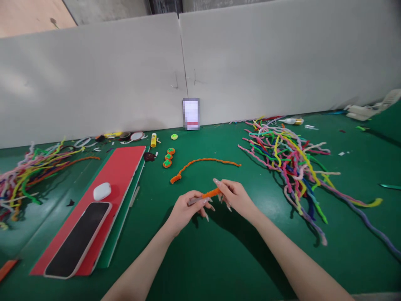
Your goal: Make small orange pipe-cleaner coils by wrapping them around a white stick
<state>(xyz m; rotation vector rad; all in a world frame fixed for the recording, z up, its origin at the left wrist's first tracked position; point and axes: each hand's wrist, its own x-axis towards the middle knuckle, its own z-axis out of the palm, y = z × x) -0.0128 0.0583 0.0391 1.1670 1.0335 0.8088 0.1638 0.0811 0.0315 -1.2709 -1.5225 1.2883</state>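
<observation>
My left hand (188, 209) is closed on the end of a thin grey rod (194, 201) held just above the green table (200, 259). An orange pipe cleaner (211, 193) is coiled round the rod's other end, and my right hand (234, 196) pinches that coil between thumb and fingers. A second orange pipe cleaner (203, 163) lies loose on the table just beyond my hands, one end curled up. Three small orange and green coiled pieces (168, 157) sit in a row to its left.
A large heap of coloured pipe cleaners (291, 163) lies to the right, another heap (28, 171) at far left. A phone (78, 238) and a white earbud case (102, 191) rest on red card (122, 171). A yellow glue stick (153, 140) lies near the white partition wall (125, 83).
</observation>
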